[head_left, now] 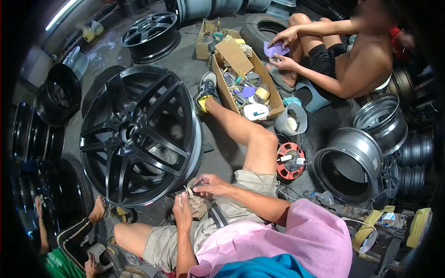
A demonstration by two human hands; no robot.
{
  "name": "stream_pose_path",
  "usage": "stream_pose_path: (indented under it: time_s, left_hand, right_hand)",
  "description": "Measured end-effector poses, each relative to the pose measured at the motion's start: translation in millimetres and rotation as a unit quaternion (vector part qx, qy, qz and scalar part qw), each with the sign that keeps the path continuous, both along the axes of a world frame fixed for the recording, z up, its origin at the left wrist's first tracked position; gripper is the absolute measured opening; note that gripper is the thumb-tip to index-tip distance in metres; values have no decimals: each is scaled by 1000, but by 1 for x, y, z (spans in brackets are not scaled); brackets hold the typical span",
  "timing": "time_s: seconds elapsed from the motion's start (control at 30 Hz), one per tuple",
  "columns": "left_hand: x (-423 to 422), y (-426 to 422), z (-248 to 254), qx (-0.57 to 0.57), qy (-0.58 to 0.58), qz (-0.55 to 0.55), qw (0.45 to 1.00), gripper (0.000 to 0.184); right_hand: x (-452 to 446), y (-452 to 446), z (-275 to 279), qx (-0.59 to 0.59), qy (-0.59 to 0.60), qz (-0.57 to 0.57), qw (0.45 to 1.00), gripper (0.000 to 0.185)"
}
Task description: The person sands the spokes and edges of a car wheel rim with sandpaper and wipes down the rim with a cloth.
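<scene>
Over my lap, my left hand (212, 185) pinches a small dark piece together with an edge of a crumpled brown cloth or paper (198, 207). My right hand (182, 209) has its fingers closed on the left side of the same crumpled material. Just beyond my hands is a large black multi-spoke wheel rim (126, 131), face up and slightly tilted. My hands do not appear to touch it. My bent legs lie to either side of the hands.
An open cardboard box (276, 104) of sanding scraps and tape stands ahead. A seated person (366, 65) at upper right holds a purple sheet (276, 49). Right are a red cable reel (291, 160) and silver rims (350, 162). Another person's foot (97, 209) is at left.
</scene>
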State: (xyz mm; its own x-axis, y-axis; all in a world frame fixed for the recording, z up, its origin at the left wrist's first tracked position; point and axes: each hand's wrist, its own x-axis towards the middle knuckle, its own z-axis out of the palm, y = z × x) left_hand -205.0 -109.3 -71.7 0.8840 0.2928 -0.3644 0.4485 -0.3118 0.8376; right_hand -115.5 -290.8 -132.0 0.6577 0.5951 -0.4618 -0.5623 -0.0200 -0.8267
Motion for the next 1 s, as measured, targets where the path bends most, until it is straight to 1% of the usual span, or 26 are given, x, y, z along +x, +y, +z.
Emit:
stream_pose_path:
  time_s: [0.13,0.23,0.33,0.43,0.47,0.53,0.57,0.6,0.63,0.67,0.7,0.73,0.77,0.8,0.83,0.93,1.0]
  left_hand:
    - [1,-2,4,10,0,-2,1000,49]
    - [0,-1,4,20,-2,12,1000,52]
    - [-1,3,-2,40,-9,28,999,56]
    - [-1,3,-2,39,1,35,999,59]
    - [-2,4,-6,23,-9,18,1000,59]
    - [-1,0,-1,8,-18,2,1000,59]
    - [0,-7,8,35,-25,-42,998,54]
    - [0,-10,13,63,-32,-85,994,51]
    - [-1,-8,9,63,-31,-84,994,51]
    - [-3,-5,0,50,-49,-96,993,46]
    - [-4,-3,-4,37,-67,-108,991,43]
    - [-1,-5,1,22,-75,-94,992,38]
    - [0,-6,7,22,-75,-93,993,38]
    - [2,-7,13,-5,-45,-84,995,36]
    - [2,-8,16,-33,-15,-75,996,34]
    - [1,-5,9,-20,-13,-97,995,29]
    - [-2,-3,5,-11,1,-103,995,30]
  right_hand:
    - [-1,1,-6,-37,17,23,999,35]
    - [-5,2,-10,-32,-5,-4,999,30]
    - [-4,1,-10,-85,-42,-80,992,23]
    - [-1,-3,1,-115,-37,-85,989,22]
    - [-4,-2,-7,-114,-37,-85,989,22]
    - [-10,1,-26,-112,-200,-4,973,24]
    - [-12,1,-31,-112,-200,-4,973,24]
    - [-13,1,-33,-82,-186,18,979,26]
    - [-14,2,-34,-52,-173,39,983,28]
    - [-13,3,-36,-17,-89,40,995,29]
    - [-10,2,-30,-17,-88,41,995,29]
    - [-5,-1,-16,-8,-5,60,998,28]
    - [-1,-3,-1,1,78,80,994,28]
    - [1,-3,11,16,101,85,991,30]
    - [0,-3,10,16,101,86,991,30]
    - [0,-2,16,37,83,106,990,27]
    - [2,-6,22,31,84,140,986,26]
